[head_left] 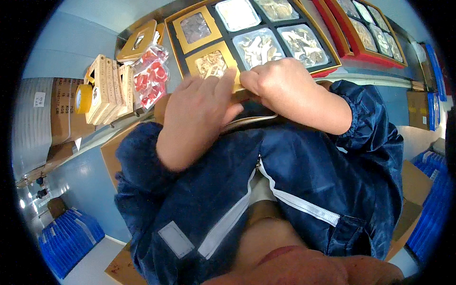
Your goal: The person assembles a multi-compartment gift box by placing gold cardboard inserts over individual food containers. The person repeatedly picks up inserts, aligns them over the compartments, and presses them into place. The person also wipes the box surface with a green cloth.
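Gold-edged and black inside, the gift box (176,40) on the table holds clear trays of dried mushrooms (259,46) and two gold window cartons (195,29); a second, red box (365,54) with similar trays lies just beside it. The left hand (202,111) rests flat, fingers together, on the nearer carton (211,64) at the box's front edge, while the right hand (280,85) curls over that edge, its fingertips hidden. What they pinch cannot be told, and the blue jacket (285,180) hides the table's front.
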A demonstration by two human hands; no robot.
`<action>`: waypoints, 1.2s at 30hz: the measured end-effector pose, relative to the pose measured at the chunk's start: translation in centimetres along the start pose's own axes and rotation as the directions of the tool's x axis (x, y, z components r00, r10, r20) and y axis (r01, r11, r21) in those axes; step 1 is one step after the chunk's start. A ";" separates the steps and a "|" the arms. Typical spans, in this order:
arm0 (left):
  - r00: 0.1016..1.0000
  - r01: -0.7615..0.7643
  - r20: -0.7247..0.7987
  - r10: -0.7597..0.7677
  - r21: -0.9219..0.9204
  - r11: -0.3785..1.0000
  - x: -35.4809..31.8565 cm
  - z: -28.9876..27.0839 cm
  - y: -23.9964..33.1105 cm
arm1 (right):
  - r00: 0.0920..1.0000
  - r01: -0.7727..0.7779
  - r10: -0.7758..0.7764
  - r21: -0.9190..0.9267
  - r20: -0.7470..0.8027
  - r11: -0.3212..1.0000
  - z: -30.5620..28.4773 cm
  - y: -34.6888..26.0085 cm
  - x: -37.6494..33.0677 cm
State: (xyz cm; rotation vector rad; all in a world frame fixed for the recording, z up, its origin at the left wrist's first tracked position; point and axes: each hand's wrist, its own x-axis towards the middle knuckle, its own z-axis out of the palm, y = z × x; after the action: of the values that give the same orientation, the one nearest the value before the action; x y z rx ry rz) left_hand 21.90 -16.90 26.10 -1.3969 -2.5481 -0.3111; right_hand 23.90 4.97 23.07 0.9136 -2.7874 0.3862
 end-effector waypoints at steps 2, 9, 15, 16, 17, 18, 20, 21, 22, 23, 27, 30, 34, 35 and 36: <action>0.951 0.141 0.284 -0.125 -0.035 0.989 -0.3 0.9 -0.4 | 1.000 -0.014 0.013 0.035 0.020 0.999 -0.3 -0.2 -0.1; 0.968 0.156 0.200 -0.152 -0.004 0.988 -0.5 3.4 -1.1 | 0.994 0.085 -0.093 -0.126 -0.060 0.988 -0.3 1.5 -1.1; 0.911 0.135 0.393 -0.126 0.006 0.991 -0.2 1.8 -0.8 | 0.979 0.189 -0.187 -0.012 0.084 0.982 -0.6 1.8 -0.8; 0.952 0.100 0.299 -0.063 -0.112 0.989 0.2 1.5 -0.6 | 0.976 0.196 -0.197 0.020 0.096 0.980 -0.5 1.7 -0.7; 0.981 0.053 0.194 -0.009 -0.225 0.973 0.8 1.3 -0.4 | 0.976 0.192 -0.189 -0.027 0.104 0.981 -0.6 1.6 -0.4; 0.997 -0.003 0.078 0.029 -0.318 0.948 1.1 0.8 -0.2 | 0.976 0.199 -0.190 -0.078 0.105 0.977 -1.1 1.4 0.2; 0.985 0.082 0.170 -0.020 -0.369 0.926 1.5 1.1 -1.7 | 0.988 0.155 -0.156 -0.113 -0.001 0.981 -2.3 1.6 0.9; 0.975 0.125 0.217 -0.040 -0.392 0.911 1.7 1.2 -2.6 | 0.987 0.108 -0.118 -0.091 -0.108 0.990 -2.8 1.9 1.3; 0.943 0.303 0.288 -0.170 -0.523 0.796 1.8 1.2 -3.2 | 0.974 0.063 -0.075 -0.064 -0.212 0.996 -3.3 2.4 1.7; 0.885 0.462 0.374 -0.278 -0.622 0.633 1.9 1.0 -3.8 | 0.950 0.019 -0.067 -0.156 -0.306 0.987 -4.0 3.2 1.7; 0.820 0.431 0.429 -0.378 -0.898 -0.084 1.3 3.3 -2.8 | 0.893 0.015 -0.009 0.010 -0.450 1.000 -3.1 4.0 1.5; 0.823 0.320 0.437 -0.362 -0.884 -0.341 1.0 5.0 -1.1 | 0.931 -0.046 0.065 0.060 -0.359 0.997 -2.4 4.2 0.7; 0.842 0.243 0.419 -0.339 -0.857 -0.454 2.2 4.3 -0.7 | 0.964 0.070 -0.044 0.092 -0.260 0.993 -1.9 4.2 0.5; 0.843 0.303 0.457 -0.283 -0.839 -0.452 2.1 4.8 -1.2 | 0.959 0.081 -0.057 0.075 -0.277 0.994 -1.8 4.1 0.4; 0.840 0.361 0.494 -0.226 -0.819 -0.446 2.0 5.0 -1.5 | 0.953 0.091 -0.070 0.058 -0.294 0.994 -1.9 3.9 0.4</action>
State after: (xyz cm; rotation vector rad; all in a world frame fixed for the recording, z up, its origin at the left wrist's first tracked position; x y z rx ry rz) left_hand 19.11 -14.67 21.74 -0.4236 -2.1733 -3.2629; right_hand 21.45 8.34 24.29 0.9006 -2.4744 0.5614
